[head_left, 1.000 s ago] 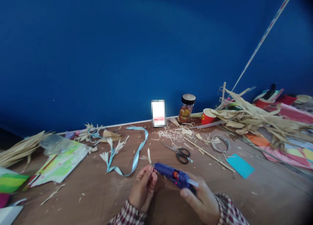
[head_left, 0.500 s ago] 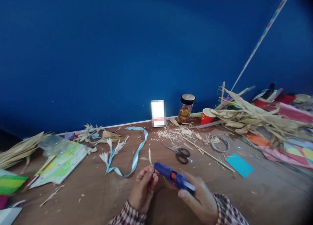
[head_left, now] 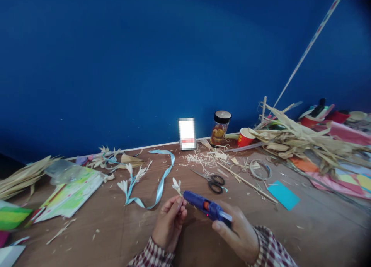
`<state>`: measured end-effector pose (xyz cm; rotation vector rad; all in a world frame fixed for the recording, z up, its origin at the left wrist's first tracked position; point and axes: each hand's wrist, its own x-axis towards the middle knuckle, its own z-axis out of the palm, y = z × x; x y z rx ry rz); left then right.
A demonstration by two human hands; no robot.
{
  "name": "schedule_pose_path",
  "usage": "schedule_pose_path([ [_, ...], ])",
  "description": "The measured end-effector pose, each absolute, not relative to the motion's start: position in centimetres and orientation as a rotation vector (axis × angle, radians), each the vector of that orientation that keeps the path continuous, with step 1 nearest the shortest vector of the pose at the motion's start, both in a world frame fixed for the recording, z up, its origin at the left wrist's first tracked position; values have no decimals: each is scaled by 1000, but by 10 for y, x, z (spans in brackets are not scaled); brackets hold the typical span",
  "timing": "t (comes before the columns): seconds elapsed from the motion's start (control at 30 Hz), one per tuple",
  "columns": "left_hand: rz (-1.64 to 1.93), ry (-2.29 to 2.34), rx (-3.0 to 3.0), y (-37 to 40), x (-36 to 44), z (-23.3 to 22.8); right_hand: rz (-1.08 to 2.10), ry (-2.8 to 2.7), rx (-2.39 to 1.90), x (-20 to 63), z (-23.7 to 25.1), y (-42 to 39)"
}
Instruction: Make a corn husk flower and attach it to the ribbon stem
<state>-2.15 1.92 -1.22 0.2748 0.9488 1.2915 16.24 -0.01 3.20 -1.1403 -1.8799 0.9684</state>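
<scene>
My right hand [head_left: 236,230] is closed around the handle of a blue hot glue gun [head_left: 199,203], whose red light glows and whose clear glue stick pokes out at the back. Between the thumb and fingers of my left hand [head_left: 171,219] is a small pale corn husk flower [head_left: 176,184], its petals pointing up. The gun's nozzle is at the base of the petals; whether it touches them I cannot tell. Left of the hands lies a husk flower bunch [head_left: 132,182], joined to a light blue ribbon [head_left: 161,185]. Black-handled scissors [head_left: 216,183] rest beyond the glue gun.
A lidded jar [head_left: 220,128] and a red paper cup [head_left: 245,137] stand by the blue wall. Husk scraps [head_left: 199,158], a tape ring [head_left: 261,170] and a blue card [head_left: 283,195] lie on the table. Dried husks [head_left: 301,137] are heaped at right, with more husks [head_left: 26,177] at left.
The husk flower in my left hand has turned, and its petals now sit closer together, leaning slightly left. The glue gun has barely moved and stays at its base.
</scene>
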Motion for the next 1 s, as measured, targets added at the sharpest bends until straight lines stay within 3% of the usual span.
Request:
schedule_pose_path([
  [1.0, 1258, 1086, 393, 19, -19, -12, 950, -1846, -1095, 168, 33, -3],
])
